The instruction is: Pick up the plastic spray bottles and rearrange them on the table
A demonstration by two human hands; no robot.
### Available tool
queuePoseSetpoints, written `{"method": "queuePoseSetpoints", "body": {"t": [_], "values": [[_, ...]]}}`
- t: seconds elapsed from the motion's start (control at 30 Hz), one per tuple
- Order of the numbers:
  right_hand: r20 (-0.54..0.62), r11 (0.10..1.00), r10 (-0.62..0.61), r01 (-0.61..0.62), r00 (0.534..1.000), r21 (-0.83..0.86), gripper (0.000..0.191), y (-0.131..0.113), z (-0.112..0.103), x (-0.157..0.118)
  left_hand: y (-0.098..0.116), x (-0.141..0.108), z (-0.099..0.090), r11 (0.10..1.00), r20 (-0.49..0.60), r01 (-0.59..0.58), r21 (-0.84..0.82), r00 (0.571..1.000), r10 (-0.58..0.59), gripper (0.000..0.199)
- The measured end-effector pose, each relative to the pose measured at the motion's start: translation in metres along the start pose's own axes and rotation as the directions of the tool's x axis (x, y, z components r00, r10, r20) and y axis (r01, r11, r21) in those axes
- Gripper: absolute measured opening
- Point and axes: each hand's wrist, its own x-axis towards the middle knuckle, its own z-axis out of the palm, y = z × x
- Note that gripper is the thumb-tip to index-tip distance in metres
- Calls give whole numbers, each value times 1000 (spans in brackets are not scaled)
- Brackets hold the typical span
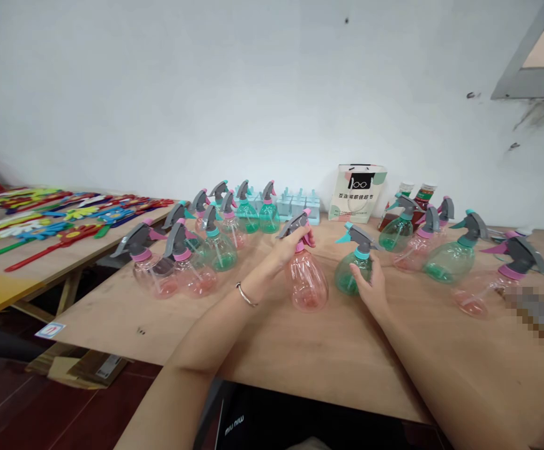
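At the middle of the wooden table stands a pink spray bottle [307, 284] with a grey and pink head. My left hand [295, 240] is closed round its neck and spray head. Just right of it, my right hand [369, 280] grips the body of a green spray bottle [346, 275] with a teal collar. The hand hides part of this bottle. More pink and green spray bottles stand in a group on the left [197, 278] and in another on the right [450, 259].
A paper bag [356, 194] and light blue plastic pieces [300, 206] stand against the wall. Two capped bottles [424, 195] are behind the right group. Colourful flower-shaped items [72, 236] cover a second table on the left. A pixelated patch lies at the right.
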Motion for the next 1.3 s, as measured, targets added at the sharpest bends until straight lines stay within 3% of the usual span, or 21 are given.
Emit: {"method": "queuePoseSetpoints", "body": {"t": [0.23, 0.57, 0.67, 0.73, 0.8, 0.93, 1.13, 1.2, 1.3], "values": [[13, 1000, -28, 28, 1000, 8, 55, 3, 0, 0, 2, -3, 1, 994, 166, -12, 106, 986, -6, 25], [12, 1000, -16, 16, 1000, 6, 57, 5, 0, 0, -5, 2, -2, 956, 104, -58, 289, 994, 29, 24], [5, 1000, 7, -7, 1000, 5, 58, 5, 0, 0, -13, 12, -17, 883, -38, -52, 467, 996, 79, 15], [3, 1000, 3, -3, 1000, 7, 58, 5, 0, 0, -21, 20, -33, 812, -154, -70, 579, 969, 193, 10], [10, 1000, -7, 6, 1000, 8, 59, 4, 1, -1, -31, 28, -50, 758, -238, -100, 645, 916, 323, 10], [6, 1000, -11, 11, 1000, 6, 59, 3, 0, 0, -51, 39, -79, 696, -322, -119, 708, 824, 467, 13], [11, 1000, -6, 6, 1000, 19, 60, 0, 0, 0, -73, 45, -105, 711, -494, 9, 703, 726, 479, 29], [16, 1000, 4, -5, 1000, 22, 60, 0, -1, 0, -83, 45, -109, 714, -508, 24, 699, 719, 474, 40], [22, 1000, 18, -19, 1000, 24, 61, 0, -1, 0, -104, 41, -113, 682, -498, 77, 728, 742, 448, 58]]}}
